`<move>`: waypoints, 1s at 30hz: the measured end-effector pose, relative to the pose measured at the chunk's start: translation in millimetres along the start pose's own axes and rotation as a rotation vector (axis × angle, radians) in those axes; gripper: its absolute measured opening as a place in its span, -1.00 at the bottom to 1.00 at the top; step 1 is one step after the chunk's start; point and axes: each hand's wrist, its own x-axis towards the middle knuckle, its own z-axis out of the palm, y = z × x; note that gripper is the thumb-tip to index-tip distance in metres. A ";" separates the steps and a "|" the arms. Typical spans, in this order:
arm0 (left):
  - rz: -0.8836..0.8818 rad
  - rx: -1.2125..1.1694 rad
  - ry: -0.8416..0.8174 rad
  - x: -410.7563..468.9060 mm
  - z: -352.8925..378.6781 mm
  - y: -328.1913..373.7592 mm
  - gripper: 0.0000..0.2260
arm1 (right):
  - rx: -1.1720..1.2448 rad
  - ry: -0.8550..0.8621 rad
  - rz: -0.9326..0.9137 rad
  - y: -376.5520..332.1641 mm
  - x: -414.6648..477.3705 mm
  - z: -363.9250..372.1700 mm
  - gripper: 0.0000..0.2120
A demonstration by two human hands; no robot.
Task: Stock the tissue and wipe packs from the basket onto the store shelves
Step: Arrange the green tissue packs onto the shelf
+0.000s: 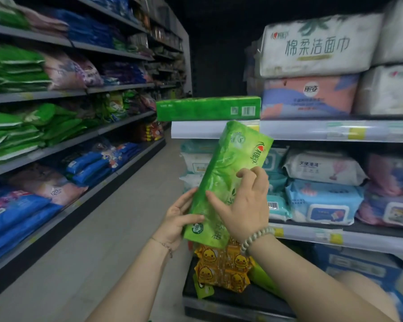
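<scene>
I hold a long green tissue pack point(230, 168) tilted in front of the right-hand shelves. My left hand point(179, 217) grips its lower left edge, thumb across the front. My right hand point(244, 203) lies on the pack's front with the fingers curled round its right side. Another long green pack point(207, 109) lies flat on the upper shelf point(335, 131) just above. Below my hands, orange duck-print packs point(221, 268) sit in the dark basket point(230, 298).
Wipe packs point(323, 201) fill the middle right shelf, and large white tissue bundles point(316, 45) stack on the top one. Shelves of green and blue bags point(33, 135) line the left side of the aisle. Grey floor point(116, 228) runs between.
</scene>
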 end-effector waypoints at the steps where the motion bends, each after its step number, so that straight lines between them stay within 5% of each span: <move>1: -0.005 -0.017 0.002 -0.2 3.4 -3.8 -0.33 | -0.010 -0.023 0.024 -1.4 1.8 -0.2 -0.29; 8: -0.035 -0.135 -0.012 -8.6 10.7 -27.2 -0.34 | -0.100 -0.012 0.078 -5.5 -2.0 -1.3 -0.23; 17: -0.038 -0.209 -0.105 -15.1 31.3 -10.1 -0.18 | 0.123 0.101 -0.077 -11.9 5.7 -6.7 -0.20; 21: -0.029 -0.157 -0.154 -2.3 34.3 11.3 -0.10 | 0.072 -0.003 -0.269 -2.9 27.4 -13.3 -0.20; 27: -0.017 -0.132 -0.086 26.5 54.3 63.7 -0.35 | -0.077 -0.128 -0.573 1.7 67.5 -28.1 -0.22; 30: 0.030 -0.093 -0.029 39.0 68.3 87.5 -0.32 | -0.209 -0.134 -0.765 1.2 87.6 -36.8 -0.20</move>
